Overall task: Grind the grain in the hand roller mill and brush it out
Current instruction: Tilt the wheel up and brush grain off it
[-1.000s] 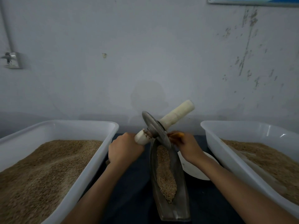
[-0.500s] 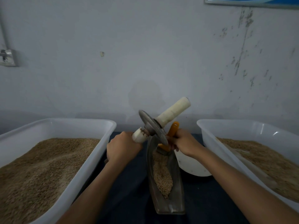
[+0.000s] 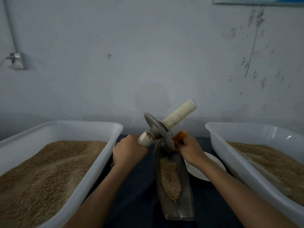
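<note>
Left grip [image 3: 130, 152] clasps roller handle [image 3: 144, 140]; right grip [image 3: 191, 149] pinches orange brush [image 3: 179, 136]

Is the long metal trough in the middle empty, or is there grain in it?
Not empty. A strip of tan grain lies along the bottom of the metal trough, below the tilted roller wheel.

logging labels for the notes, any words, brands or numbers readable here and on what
None can be read.
Blue-edged sign at the top of the wall: cut off by the frame, no letters show.
White tubs, metal mill trough, roller handle, wall socket: no print visible.
</note>
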`<action>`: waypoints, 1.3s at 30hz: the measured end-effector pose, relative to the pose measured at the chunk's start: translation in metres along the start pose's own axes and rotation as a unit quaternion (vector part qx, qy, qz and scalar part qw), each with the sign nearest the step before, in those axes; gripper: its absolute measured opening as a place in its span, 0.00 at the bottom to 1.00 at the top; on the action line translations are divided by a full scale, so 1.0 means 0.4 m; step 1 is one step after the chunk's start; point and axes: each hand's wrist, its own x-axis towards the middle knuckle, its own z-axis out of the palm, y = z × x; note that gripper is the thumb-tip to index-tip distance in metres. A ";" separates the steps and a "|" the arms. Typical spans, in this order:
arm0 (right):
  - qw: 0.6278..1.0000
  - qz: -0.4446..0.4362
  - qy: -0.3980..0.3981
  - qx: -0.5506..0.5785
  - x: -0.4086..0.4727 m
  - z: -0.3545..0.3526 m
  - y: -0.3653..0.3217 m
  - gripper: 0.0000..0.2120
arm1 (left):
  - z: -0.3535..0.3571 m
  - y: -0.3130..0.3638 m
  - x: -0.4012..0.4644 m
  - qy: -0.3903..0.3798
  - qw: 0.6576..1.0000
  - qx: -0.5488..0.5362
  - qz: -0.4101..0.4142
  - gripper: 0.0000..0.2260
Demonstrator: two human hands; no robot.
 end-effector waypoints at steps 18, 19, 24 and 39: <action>0.986 -0.011 0.158 0.055 -0.081 -0.120 -0.102 0.17 | -0.018 0.005 0.002 -0.029 0.999 -0.031 -0.013 0.06; 0.988 -0.002 0.142 0.065 -0.086 -0.123 -0.107 0.17 | -0.018 0.005 0.002 -0.029 0.999 -0.030 -0.013 0.06; 0.990 0.058 -0.016 0.126 -0.104 -0.120 -0.129 0.18 | -0.019 0.009 -0.001 -0.045 0.998 -0.034 -0.017 0.05; 0.999 -0.005 0.009 0.045 -0.116 -0.048 -0.062 0.14 | 0.002 0.001 -0.001 -0.045 0.998 -0.038 -0.017 0.05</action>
